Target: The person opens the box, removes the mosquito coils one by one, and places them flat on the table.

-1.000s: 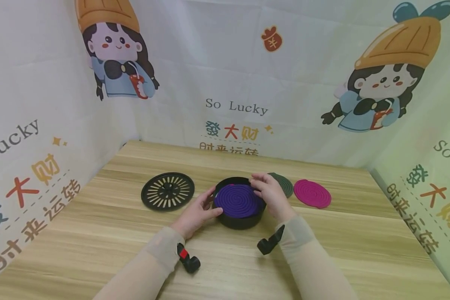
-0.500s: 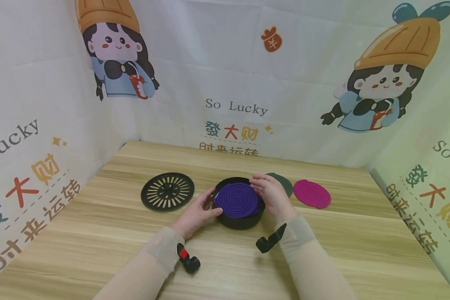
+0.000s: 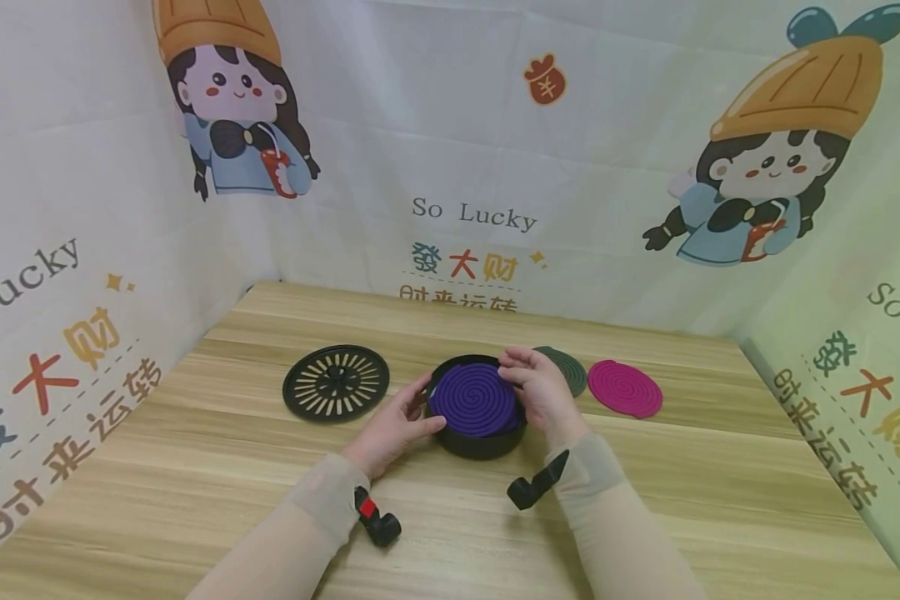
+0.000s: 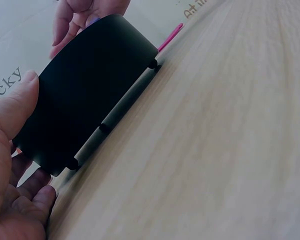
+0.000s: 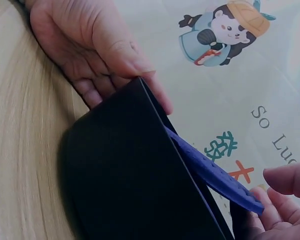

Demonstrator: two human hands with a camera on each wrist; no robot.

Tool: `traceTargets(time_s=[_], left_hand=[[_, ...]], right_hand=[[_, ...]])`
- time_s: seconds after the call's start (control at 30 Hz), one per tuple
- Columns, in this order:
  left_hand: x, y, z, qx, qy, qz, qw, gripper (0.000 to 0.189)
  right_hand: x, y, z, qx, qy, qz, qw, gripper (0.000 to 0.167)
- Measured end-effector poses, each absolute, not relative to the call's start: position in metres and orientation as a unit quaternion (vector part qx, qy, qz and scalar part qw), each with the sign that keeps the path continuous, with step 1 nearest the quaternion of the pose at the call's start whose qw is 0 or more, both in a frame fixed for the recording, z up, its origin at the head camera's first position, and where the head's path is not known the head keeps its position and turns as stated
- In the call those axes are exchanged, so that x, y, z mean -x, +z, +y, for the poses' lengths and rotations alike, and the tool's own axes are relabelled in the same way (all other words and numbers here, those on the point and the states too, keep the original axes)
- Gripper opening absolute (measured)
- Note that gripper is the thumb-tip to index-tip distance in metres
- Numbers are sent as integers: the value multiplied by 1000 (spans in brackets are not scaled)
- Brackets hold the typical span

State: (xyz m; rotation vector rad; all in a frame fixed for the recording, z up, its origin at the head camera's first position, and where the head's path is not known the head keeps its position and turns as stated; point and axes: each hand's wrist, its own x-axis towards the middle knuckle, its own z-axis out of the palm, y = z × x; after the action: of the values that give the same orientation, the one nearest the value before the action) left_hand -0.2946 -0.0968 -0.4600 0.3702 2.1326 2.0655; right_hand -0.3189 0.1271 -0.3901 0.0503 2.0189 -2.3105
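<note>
In the head view a round black mosquito coil box point(image 3: 483, 448) stands mid-table. A purple mosquito coil point(image 3: 472, 400) lies in its mouth, tilted, with its right side raised above the rim in the right wrist view. My left hand point(image 3: 393, 425) grips the box's left side, thumb on the near wall and fingers around behind. My right hand point(image 3: 543, 387) is at the right rim, fingers against the coil's raised edge and thumb point(image 5: 285, 179) apart from it. Purple also shows below the top coil's right edge; what lies deeper in the box is hidden.
A slotted black lid point(image 3: 336, 383) with a centre knob lies left of the box. To the right are a green mosquito coil point(image 3: 567, 372), partly behind my right hand, and a pink one point(image 3: 625, 389). Printed cloth point(image 3: 465, 150) hangs around the wooden table.
The purple coil has shifted slightly and now covers the bit of pink that showed at the back of the box. My right fingers and wrist move a little; my left hand stays.
</note>
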Motion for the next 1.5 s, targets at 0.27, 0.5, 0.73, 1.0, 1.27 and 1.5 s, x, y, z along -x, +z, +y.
traceTargets(time_s=[0.27, 0.5, 0.73, 1.0, 1.27, 1.5], left_hand=[[295, -460, -97, -122, 686, 714, 72, 85], [294, -459, -97, -123, 687, 713, 71, 83], [296, -461, -98, -129, 685, 714, 74, 83], [297, -461, -97, -129, 685, 713, 75, 83], [296, -462, -97, -125, 687, 712, 77, 85], [297, -463, -98, -126, 691, 707, 83, 85]], right_hand=[[319, -392, 124, -11, -766, 642, 39, 46], [318, -393, 122, -9, -767, 639, 49, 48], [318, -395, 121, 3, -768, 638, 57, 54], [316, -395, 122, -12, -773, 626, 105, 49], [314, -396, 122, 2, -765, 635, 108, 49], [312, -394, 123, 3, -762, 636, 123, 51]])
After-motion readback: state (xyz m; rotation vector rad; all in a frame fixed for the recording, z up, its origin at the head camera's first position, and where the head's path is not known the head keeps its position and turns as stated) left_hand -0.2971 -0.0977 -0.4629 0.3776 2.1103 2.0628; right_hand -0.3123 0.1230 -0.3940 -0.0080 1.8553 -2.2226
